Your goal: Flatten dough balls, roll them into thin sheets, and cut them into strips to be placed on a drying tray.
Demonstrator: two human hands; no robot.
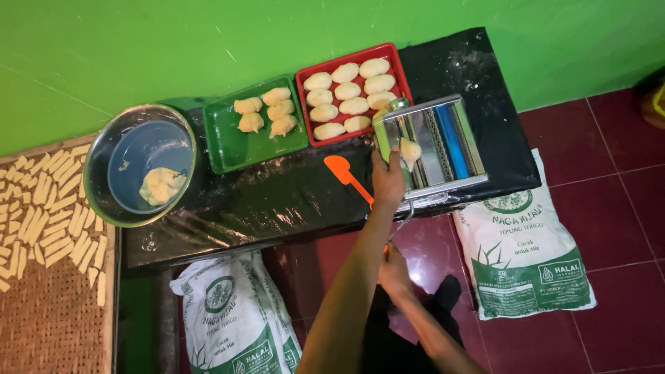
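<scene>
Your left hand (pixel 388 181) rests on the pasta roller (pixel 431 147), fingers curled against its near edge beside a dough lump (pixel 410 152) on the rollers. Your right hand (pixel 395 271), below the roller, is closed; what it grips I cannot tell. Red tray (pixel 303 88) sits just behind the roller.

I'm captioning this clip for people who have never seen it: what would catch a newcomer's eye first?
Probably the shiny metal pasta roller at the black table's right end, where the left hand feeds in a dough piece. Behind it sit a red tray and a green tray of dough lumps, against a bright green wall.
</scene>
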